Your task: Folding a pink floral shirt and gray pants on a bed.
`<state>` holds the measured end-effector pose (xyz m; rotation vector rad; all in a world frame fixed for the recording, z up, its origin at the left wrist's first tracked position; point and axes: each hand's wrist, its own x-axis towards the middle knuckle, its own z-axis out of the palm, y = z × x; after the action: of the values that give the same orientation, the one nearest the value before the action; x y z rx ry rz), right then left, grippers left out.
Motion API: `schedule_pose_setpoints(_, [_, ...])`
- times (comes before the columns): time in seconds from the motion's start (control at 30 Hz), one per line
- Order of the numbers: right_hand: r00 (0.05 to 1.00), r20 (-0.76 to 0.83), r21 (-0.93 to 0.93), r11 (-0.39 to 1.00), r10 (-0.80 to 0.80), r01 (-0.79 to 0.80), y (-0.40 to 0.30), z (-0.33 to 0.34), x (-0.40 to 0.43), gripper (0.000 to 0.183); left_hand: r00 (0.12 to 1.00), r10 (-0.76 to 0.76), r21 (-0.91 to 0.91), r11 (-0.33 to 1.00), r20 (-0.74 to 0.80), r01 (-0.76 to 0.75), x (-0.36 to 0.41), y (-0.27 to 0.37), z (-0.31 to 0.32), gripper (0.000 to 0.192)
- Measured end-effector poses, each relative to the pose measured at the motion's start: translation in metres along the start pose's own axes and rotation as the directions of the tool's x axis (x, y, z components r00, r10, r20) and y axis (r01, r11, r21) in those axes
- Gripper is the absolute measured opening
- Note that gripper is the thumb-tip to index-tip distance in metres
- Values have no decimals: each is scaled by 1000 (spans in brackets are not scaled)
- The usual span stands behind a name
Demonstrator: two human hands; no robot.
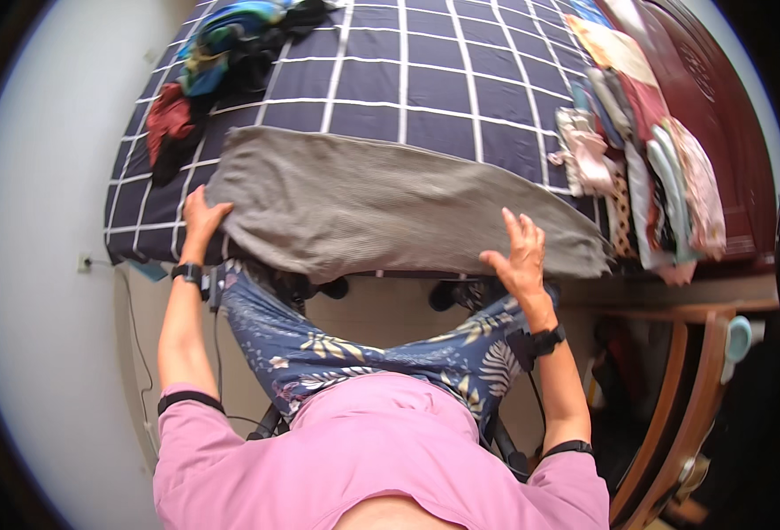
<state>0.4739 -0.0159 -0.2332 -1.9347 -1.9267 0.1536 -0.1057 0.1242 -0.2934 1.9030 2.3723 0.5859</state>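
Note:
A grey ribbed knit garment (356, 199) lies stretched lengthwise along the near edge of the bed, its right end narrower and rough-edged. My left hand (203, 215) is at the garment's left end, thumb spread away from the fingers and touching or very close to the fabric. Over the right part of the cloth is my right hand (521, 255), fingers apart and nothing held; whether it touches the fabric is hard to tell. Under the garment is a dark blue bedspread (429, 76) with white grid lines.
Crumpled clothes (231, 50) lie at the bed's left side. Several folded garments (635, 152) line the right side, beside a dark red wooden headboard (708, 126). A wooden chair or stand (688, 397) is at lower right. A cable (139, 358) runs down by the left wall (45, 265).

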Motion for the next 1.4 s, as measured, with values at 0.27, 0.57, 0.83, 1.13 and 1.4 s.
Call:
schedule_pose_setpoints(0.27, [947, 320, -249, 967, 28, 56, -96, 49, 16, 95, 995, 102, 73, 992, 22, -104, 12, -14, -29, 75])
schedule_pose_setpoints(0.57, [934, 354, -307, 949, 45, 71, -113, 50, 23, 96, 948, 257, 242, 923, 185, -298, 61, 88, 5, 71])
schedule_pose_setpoints(0.83, [921, 387, -373, 921, 47, 110, -114, 50, 26, 95, 946, 203, 281, 920, 252, -273, 64, 98, -17, 42])
schedule_pose_setpoints(1.13, [949, 316, -380, 917, 2, 124, -112, 52, 21, 91, 867, 492, 260, 829, 80, -495, 10, 59, -64, 26])
schedule_pose_setpoints(1.4, [940, 339, -376, 920, 26, 110, -112, 53, 19, 93, 919, 395, 52, 918, -15, -394, 0, 43, -116, 15])
